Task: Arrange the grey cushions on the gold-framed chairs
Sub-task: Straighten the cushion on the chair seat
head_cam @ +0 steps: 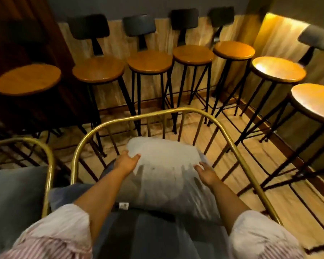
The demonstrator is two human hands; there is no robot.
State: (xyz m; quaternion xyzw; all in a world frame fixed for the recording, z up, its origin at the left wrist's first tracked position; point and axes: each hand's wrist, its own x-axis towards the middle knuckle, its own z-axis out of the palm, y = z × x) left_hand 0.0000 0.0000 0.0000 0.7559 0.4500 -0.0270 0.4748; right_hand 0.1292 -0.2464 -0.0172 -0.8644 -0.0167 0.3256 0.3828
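Grey cushion (163,171) propped on the seat of the nearer gold-framed chair (79,146), leaning toward the curved back rail, its long axis running away from the person toward the spindles. Left hand (126,162) lies against the cushion's left edge, fingers spread and flat, thumb laid over the top face; right hand (207,173) lies against the right edge, fingers likewise open (neither hand visibly pinches the fabric, though blur hides the fingertips). The cushion sits squarely between the two palms, both about equally near. A small label (123,205) marks its near edge. Second gold-framed chair (49,165) stands just beside, on the left. Likely next: press the cushion upright against the backrest.
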